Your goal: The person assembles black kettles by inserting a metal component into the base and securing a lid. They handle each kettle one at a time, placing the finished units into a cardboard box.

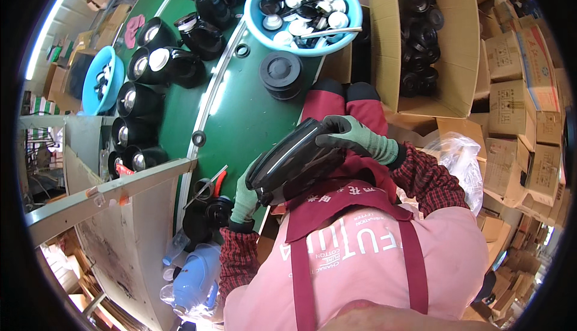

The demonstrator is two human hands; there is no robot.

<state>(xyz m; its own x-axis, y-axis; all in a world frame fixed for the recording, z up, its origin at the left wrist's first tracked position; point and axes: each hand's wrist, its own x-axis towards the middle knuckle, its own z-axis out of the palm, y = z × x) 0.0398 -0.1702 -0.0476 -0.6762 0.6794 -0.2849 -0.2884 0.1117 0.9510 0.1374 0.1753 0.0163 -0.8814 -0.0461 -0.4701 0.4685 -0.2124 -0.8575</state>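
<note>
Vessel (290, 158), black | grasped by left grip (244, 200), right grip (356, 136) | disc stack (280, 74) before blue basin (306, 52)

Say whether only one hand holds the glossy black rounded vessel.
No: the green-and-black gloved left hand and matching gloved right hand hold the glossy black vessel from opposite sides.
</note>
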